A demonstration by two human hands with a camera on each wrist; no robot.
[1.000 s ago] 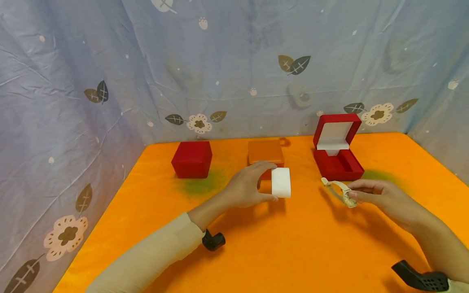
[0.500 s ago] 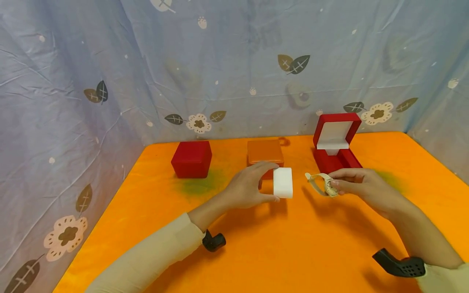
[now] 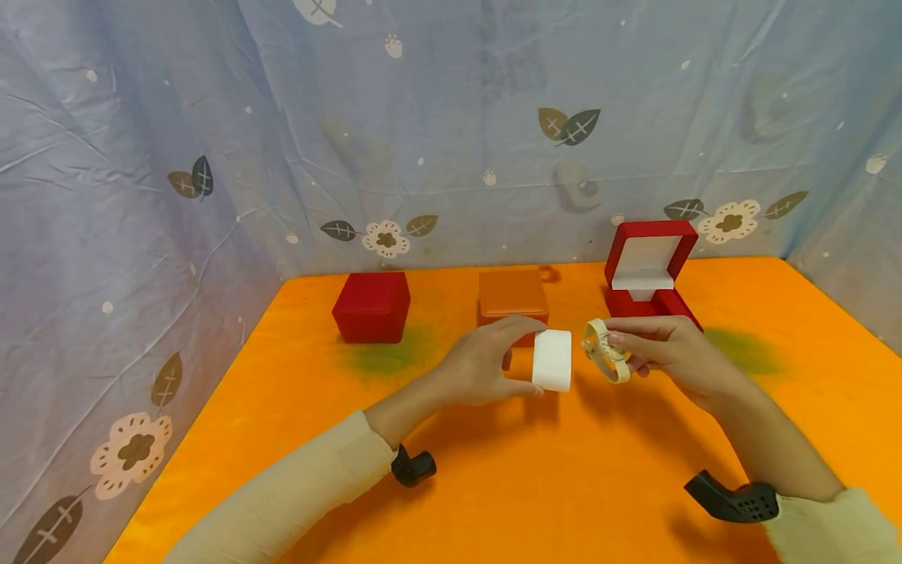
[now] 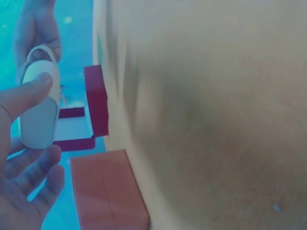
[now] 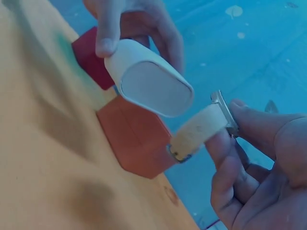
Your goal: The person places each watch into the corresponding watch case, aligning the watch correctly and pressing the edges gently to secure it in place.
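Note:
In the head view my left hand pinches a white watch pillow between thumb and fingers, above the table. To its right, my right hand grips a cream-strapped wristwatch by its case, with the strap curved into a loop. The watch and the pillow are close but apart. In the right wrist view the flat oval end of the pillow faces the watch strap. Behind my right hand stands an open red watch box with a white-lined lid; my hand hides part of its base.
A closed orange box stands behind my left hand, partly covered by it. Farther left is a closed red box. All stand on an orange-covered table, with a patterned curtain behind.
My right hand has moved left with the watch, from in front of the open box to beside the pillow, and has turned the watch. The pillow has shifted slightly right and tilted.

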